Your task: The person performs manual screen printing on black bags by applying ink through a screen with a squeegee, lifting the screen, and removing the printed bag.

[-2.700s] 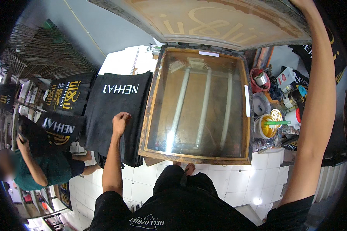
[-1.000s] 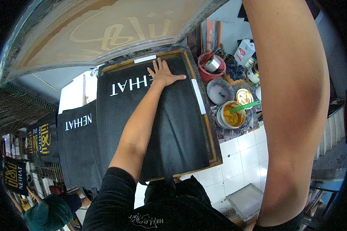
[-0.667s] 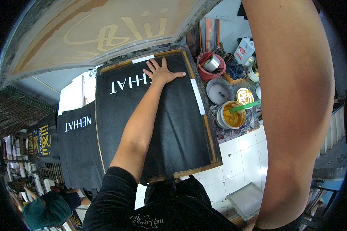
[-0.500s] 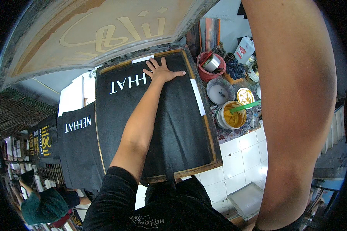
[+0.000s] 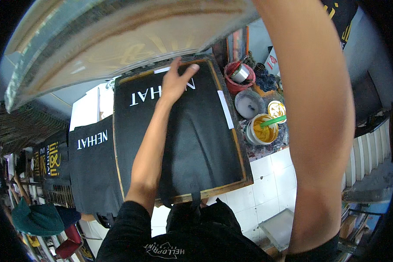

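Observation:
A black fabric tote bag (image 5: 196,148) with white lettering lies flat on a wood-edged board (image 5: 222,188), its straps hanging over the near edge. Above the lettering, toward the far edge, is my left hand (image 5: 175,85), fingers apart and holding nothing; whether it touches the cloth I cannot tell. Over the board's far side a large printing screen (image 5: 118,48) slants upward, its pale mesh carrying a faint script design. My right forearm (image 5: 314,109) rises along the right toward the screen's upper corner, and its hand is beyond the picture's top edge.
Right of the board stand a tub of yellow ink (image 5: 263,133) with a green stick, a grey bowl (image 5: 249,104) and a red bucket (image 5: 239,77). Another printed black bag (image 5: 94,161) lies at left. A person in green (image 5: 39,219) is at lower left.
My left hand has lifted and drawn slightly left and its fingers look less spread. The screen has tilted lower over the board's far edge, and my right arm has shifted left with it.

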Demonstrator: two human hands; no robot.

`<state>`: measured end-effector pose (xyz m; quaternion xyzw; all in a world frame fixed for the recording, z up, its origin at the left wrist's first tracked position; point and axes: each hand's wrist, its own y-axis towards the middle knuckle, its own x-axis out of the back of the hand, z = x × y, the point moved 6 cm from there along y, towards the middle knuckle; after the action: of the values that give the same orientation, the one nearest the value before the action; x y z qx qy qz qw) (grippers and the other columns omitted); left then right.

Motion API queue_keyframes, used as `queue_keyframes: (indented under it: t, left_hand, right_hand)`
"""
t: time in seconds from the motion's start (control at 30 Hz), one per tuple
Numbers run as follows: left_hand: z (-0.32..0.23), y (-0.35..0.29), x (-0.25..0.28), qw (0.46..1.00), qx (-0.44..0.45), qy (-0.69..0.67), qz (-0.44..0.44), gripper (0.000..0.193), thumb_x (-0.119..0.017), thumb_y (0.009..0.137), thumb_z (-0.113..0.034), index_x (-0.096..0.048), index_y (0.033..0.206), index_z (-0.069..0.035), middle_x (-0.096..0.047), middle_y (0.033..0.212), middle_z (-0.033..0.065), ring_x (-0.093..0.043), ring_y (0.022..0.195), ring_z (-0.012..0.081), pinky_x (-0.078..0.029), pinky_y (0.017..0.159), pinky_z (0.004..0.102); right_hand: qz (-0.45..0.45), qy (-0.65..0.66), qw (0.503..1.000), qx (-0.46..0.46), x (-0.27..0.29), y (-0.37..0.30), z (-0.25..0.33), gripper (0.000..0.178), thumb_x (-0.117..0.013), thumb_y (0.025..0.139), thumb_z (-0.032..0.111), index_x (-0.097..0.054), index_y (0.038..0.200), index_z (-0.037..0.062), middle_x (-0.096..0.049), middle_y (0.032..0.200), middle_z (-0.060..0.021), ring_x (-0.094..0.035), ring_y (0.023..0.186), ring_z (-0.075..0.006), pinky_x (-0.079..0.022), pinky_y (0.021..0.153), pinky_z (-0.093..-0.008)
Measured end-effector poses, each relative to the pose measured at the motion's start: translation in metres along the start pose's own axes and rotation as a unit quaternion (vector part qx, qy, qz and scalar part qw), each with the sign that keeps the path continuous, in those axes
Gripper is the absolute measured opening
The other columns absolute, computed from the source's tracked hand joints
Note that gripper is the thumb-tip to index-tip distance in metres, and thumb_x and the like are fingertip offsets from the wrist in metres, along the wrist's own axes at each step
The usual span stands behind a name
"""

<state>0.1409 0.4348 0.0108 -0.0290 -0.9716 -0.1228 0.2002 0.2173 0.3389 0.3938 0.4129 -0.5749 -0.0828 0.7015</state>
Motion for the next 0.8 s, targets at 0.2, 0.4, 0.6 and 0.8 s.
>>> queue_keyframes:
  t: [0.2,0.4,0.6,0.8]
  left_hand:
    - [-0.084,-0.224,0.152,0.904,-0.185,-0.373,-0.096,0.051,-0.049,0.106,-0.049,-0.061,0.110,0.001,-0.073,0.108,0.0254,-0.071,0.103,0.0360,-0.051,0.103,0.0523]
    - [-0.006,-0.390,0.119,0.911,0.201,-0.354,-0.065,0.027,-0.065,0.100,-0.023,-0.071,0.097,0.004,-0.076,0.081,0.0192,-0.073,0.066,0.0222,-0.061,0.070,0.0385]
    - [0.055,-0.432,0.081,0.856,0.342,-0.388,-0.031,0.024,-0.068,0.098,-0.020,-0.069,0.105,0.003,-0.077,0.097,0.0198,-0.076,0.083,0.0228,-0.059,0.081,0.0346]
    - [0.063,-0.434,0.083,0.826,0.392,-0.406,-0.008,0.023,-0.066,0.095,-0.013,-0.067,0.107,0.006,-0.076,0.101,0.0230,-0.077,0.087,0.0254,-0.061,0.077,0.0346]
  right_hand:
    - [0.033,0.051,0.998,0.011,-0.023,-0.137,0.030,0.033,-0.080,0.083,0.033,-0.077,0.099,0.0039,-0.074,0.088,-0.0173,-0.072,0.078,-0.0302,-0.057,0.072,-0.0413]
    - [0.064,0.169,0.983,-0.017,-0.098,-0.323,0.065,0.027,-0.077,0.078,0.017,-0.067,0.099,0.0034,-0.070,0.095,-0.0145,-0.069,0.089,-0.0340,-0.054,0.077,-0.0455]
    - [0.176,0.100,0.978,0.046,-0.169,-0.373,0.087,0.021,-0.073,0.080,0.018,-0.062,0.094,0.0059,-0.067,0.092,-0.0123,-0.068,0.088,-0.0319,-0.054,0.074,-0.0453]
    - [0.267,0.152,0.952,0.016,-0.166,-0.353,0.066,0.025,-0.072,0.088,0.026,-0.062,0.097,0.0055,-0.066,0.093,-0.0106,-0.068,0.094,-0.0304,-0.054,0.076,-0.0459]
